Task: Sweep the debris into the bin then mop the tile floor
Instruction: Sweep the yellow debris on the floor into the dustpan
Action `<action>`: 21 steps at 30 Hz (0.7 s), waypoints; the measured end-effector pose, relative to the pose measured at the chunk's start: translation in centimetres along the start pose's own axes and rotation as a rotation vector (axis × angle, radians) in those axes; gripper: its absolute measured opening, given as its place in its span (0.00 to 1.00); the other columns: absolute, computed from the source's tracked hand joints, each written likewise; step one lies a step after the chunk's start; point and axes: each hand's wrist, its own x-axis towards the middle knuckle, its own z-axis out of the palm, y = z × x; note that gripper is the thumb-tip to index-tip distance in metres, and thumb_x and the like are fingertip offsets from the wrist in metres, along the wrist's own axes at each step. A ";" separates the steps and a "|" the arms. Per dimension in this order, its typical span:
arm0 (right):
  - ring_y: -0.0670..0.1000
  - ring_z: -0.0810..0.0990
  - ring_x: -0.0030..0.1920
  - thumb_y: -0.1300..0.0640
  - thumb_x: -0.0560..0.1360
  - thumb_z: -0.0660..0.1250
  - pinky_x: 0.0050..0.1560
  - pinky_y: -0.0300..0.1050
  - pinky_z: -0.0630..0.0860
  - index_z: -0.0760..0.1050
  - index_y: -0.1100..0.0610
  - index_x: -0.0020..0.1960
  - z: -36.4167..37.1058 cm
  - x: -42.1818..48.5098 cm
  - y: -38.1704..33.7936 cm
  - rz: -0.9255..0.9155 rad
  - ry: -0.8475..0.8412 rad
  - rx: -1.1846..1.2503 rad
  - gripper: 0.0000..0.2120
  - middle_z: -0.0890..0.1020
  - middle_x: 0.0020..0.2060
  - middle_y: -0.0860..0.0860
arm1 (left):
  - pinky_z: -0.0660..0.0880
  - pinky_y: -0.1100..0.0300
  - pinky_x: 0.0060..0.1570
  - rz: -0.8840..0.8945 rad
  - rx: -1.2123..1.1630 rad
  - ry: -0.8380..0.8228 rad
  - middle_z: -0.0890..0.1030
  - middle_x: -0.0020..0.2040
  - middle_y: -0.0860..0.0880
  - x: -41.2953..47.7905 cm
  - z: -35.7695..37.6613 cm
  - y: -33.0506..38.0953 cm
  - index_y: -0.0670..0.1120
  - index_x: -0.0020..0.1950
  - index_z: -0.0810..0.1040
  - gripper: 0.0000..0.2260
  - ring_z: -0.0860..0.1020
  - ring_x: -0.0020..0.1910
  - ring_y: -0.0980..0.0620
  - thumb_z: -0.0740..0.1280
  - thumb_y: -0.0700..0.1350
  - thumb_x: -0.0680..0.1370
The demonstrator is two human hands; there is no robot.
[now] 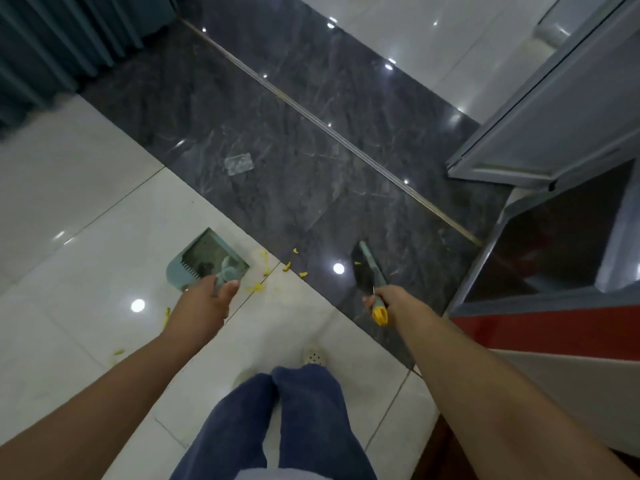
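My left hand (204, 299) grips the handle of a pale teal dustpan (204, 259) that stands on the white tile floor (86, 220), its mouth facing right. My right hand (388, 297) grips the teal and yellow handle of a broom (365, 271), whose dark bristles rest on the dark marble strip (294, 161). Small yellow scraps (266, 268) lie scattered between dustpan and broom, and a few more yellow scraps (166, 315) lie to the left of my arm. A crumpled clear plastic piece (238, 163) lies farther off on the marble.
A metal floor rail (329, 128) crosses the marble diagonally. An open glass door (554, 109) stands at the right, above a grey and red cabinet (540, 317). Teal curtains (52, 39) hang at the top left. My legs and sandalled feet (313, 355) are below.
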 end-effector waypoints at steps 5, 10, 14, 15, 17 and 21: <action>0.49 0.65 0.10 0.63 0.80 0.53 0.12 0.30 0.62 0.63 0.63 0.38 0.5 2.0 -0.5 0.201 -0.040 0.038 0.12 0.65 0.32 0.52 | 0.69 0.56 0.34 -0.073 0.003 0.126 0.75 0.31 0.45 0.6 0.3 0.1 0.46 0.38 0.68 0.15 0.72 0.29 0.45 0.59 0.53 0.80; 0.48 0.65 0.11 0.61 0.81 0.52 0.12 0.30 0.63 0.62 0.61 0.39 2.2 0.8 0.7 0.271 -0.119 -0.034 0.11 0.66 0.24 0.54 | 0.72 0.53 0.37 -0.158 -0.053 0.256 0.75 0.31 0.44 -0.2 1.0 0.1 0.47 0.37 0.67 0.14 0.75 0.34 0.42 0.60 0.52 0.80; 0.49 0.65 0.13 0.61 0.80 0.54 0.13 0.32 0.65 0.65 0.62 0.40 4.2 0.2 1.2 0.343 -0.196 -0.102 0.11 0.67 0.25 0.54 | 0.73 0.51 0.39 -0.207 -0.048 0.313 0.76 0.32 0.44 -0.8 1.5 0.1 0.45 0.38 0.67 0.14 0.76 0.36 0.41 0.59 0.52 0.80; 0.48 0.65 0.13 0.61 0.80 0.54 0.13 0.32 0.65 0.65 0.62 0.39 4.7 0.0 1.1 0.357 -0.221 -0.125 0.11 0.67 0.24 0.55 | 0.73 0.51 0.39 -0.215 -0.053 0.328 0.76 0.32 0.44 -0.9 1.7 0.1 0.45 0.39 0.68 0.14 0.76 0.36 0.41 0.59 0.52 0.80; 0.48 0.65 0.13 0.61 0.81 0.53 0.13 0.31 0.64 0.64 0.61 0.39 5.8 -0.4 0.8 0.377 -0.276 -0.131 0.12 0.66 0.21 0.54 | 0.72 0.52 0.37 -0.226 -0.054 0.352 0.75 0.32 0.44 -0.9 1.9 0.1 0.42 0.41 0.69 0.14 0.75 0.36 0.42 0.59 0.52 0.80; 0.48 0.65 0.13 0.57 0.83 0.52 0.13 0.31 0.63 0.64 0.61 0.40 7.1 -0.7 -0.2 0.400 -0.365 -0.106 0.14 0.66 0.20 0.54 | 0.72 0.52 0.35 -0.258 -0.077 0.361 0.76 0.33 0.42 -1.0 1.9 -0.1 0.41 0.42 0.70 0.16 0.75 0.34 0.42 0.59 0.52 0.80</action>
